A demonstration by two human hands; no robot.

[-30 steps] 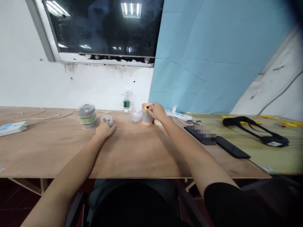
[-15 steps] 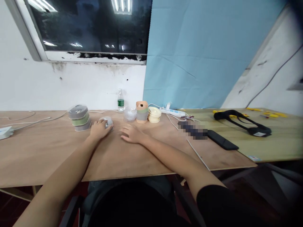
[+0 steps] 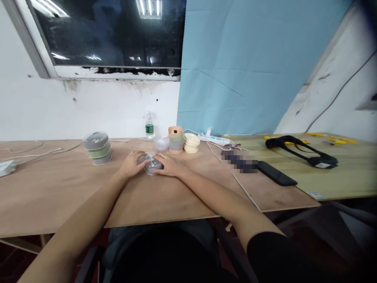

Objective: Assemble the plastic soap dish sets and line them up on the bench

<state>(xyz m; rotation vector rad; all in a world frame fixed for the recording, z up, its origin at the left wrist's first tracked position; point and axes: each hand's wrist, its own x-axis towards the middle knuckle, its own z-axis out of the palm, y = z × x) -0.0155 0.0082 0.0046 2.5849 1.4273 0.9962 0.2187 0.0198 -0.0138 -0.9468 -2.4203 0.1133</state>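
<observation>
A small round grey container [image 3: 151,169] with what looks like a clear lid rests on the table in front of me. My left hand [image 3: 131,165] grips it from the left, with fingers curved over its far edge and the thumb at the near side. From the right, my right hand [image 3: 170,165] holds the same container, its thumb low on the side wall and its fingers on the top edge. The hands cover parts of the rim. To the left stands a stack of grey and green containers [image 3: 98,149].
Behind the hands are a clear plastic bowl [image 3: 161,142], a peach, green and grey stack [image 3: 176,142], cream-coloured dishes [image 3: 191,143] and a water bottle [image 3: 149,129]. On the right lie a power strip [image 3: 215,139], a black phone [image 3: 277,173], a cable [image 3: 246,192] and a black strap-like frame [image 3: 319,160].
The container has moved right and toward me, from under my left hand to between both hands. My right hand has come onto its right side.
</observation>
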